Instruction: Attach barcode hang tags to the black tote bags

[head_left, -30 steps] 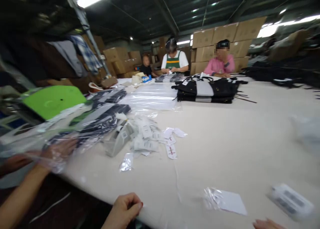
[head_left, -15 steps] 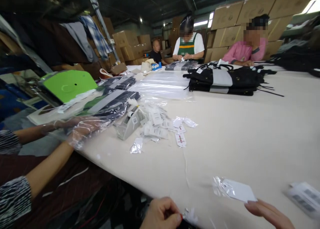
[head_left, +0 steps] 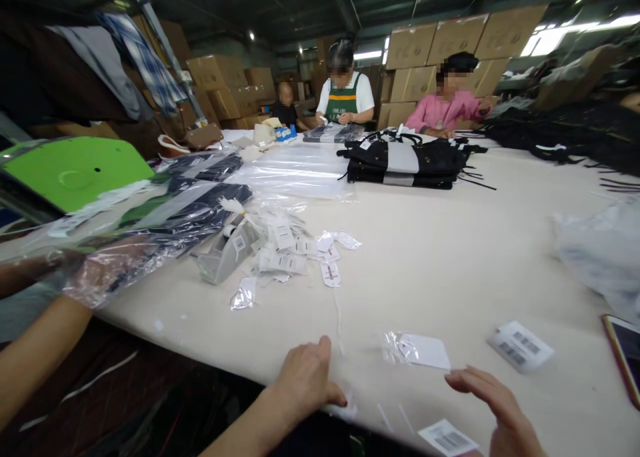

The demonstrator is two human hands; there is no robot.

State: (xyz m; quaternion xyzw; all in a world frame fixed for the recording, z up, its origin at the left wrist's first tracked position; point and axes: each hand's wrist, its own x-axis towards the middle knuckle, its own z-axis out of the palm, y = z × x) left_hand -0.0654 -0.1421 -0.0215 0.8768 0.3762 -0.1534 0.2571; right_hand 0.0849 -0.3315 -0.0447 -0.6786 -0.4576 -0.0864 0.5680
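My left hand [head_left: 305, 377] is at the near table edge, thumb and fingers apart. A small clear plastic scrap [head_left: 347, 404] lies by its thumb. My right hand [head_left: 495, 404] hovers low on the right, fingers extended and holding nothing I can see. Just beyond its fingertips rests a white hang tag [head_left: 425, 350] with crumpled clear plastic at its left end. A barcode label [head_left: 449, 437] lies beside the right hand near the edge. Farther right sits a small packet of barcode labels [head_left: 521, 345].
Loose tags and labels [head_left: 285, 244] are heaped beside a grey tape dispenser [head_left: 225, 250]. At left, a co-worker's hands [head_left: 107, 270] are inside clear plastic. Black bags [head_left: 405, 160] are stacked farther back. A phone [head_left: 625, 357] lies at right. Two co-workers sit across the table.
My left hand has loosened from a pinch over the plastic scrap and its fingers have spread. The view has turned right, bringing the phone and the near barcode label into sight.
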